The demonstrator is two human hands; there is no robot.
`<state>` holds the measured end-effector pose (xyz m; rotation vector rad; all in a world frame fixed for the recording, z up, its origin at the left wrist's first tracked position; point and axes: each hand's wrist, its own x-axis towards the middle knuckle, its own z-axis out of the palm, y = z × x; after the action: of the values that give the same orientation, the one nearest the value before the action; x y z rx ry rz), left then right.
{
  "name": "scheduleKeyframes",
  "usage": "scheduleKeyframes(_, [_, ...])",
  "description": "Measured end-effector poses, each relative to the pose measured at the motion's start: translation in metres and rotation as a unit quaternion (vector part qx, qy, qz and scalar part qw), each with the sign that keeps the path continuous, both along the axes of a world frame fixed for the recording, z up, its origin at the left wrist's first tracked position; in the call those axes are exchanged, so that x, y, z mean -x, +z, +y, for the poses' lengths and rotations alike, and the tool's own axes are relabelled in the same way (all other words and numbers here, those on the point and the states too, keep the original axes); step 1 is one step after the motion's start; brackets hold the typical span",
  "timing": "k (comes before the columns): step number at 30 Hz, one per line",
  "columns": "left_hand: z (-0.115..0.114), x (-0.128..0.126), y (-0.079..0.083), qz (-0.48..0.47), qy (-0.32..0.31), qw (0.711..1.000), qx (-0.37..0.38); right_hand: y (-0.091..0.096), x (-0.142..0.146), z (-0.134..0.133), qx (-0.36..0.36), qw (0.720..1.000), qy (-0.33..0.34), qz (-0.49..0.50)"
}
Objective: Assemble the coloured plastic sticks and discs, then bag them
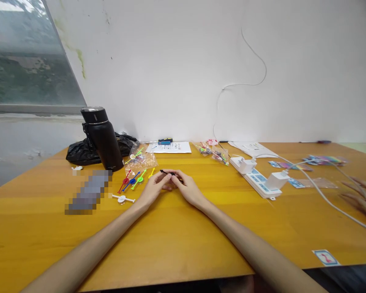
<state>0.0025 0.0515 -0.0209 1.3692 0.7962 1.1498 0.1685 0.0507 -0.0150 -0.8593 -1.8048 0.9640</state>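
Note:
Over the middle of the wooden table, my left hand (pixel 155 185) and my right hand (pixel 187 187) meet around a small black arrow spinner (pixel 167 173). Fingers of both hands are closed on it, and its pointed tip sticks out to the left. Most of its round centre is covered by my thumbs. Left of my hands lie a red arrow spinner (pixel 125 182), a blue one (pixel 131 181), a green one (pixel 140 179) and a yellow one (pixel 151 173). A white arrow spinner (pixel 122 199) rests nearer to me. Behind them is a clear plastic bag (pixel 142 160) with spinner parts inside.
A black bottle (pixel 102 140) stands by a black plastic bag (pixel 82 151); a blurred-out flat object (pixel 90 193) lies in front. On the right are a power strip (pixel 258 181) with chargers, a white cable (pixel 317 191), colourful packets (pixel 326 160) and another person's hand (pixel 361 197).

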Motion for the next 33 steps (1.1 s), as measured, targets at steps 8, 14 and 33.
scheduleKeyframes(8, [-0.001, -0.001, 0.003, -0.016, -0.012, 0.999, 0.025, 0.0, -0.002, 0.0, 0.033, 0.999, 0.007, 0.005])
scheduleKeyframes(14, [0.002, 0.001, 0.0, -0.001, -0.018, 1.0, 0.025, 0.005, -0.004, -0.001, 0.042, 0.999, 0.021, 0.024])
scheduleKeyframes(33, [0.001, 0.0, 0.0, 0.003, -0.008, 1.0, 0.005, -0.004, -0.005, 0.006, 0.087, 0.995, 0.033, 0.038])
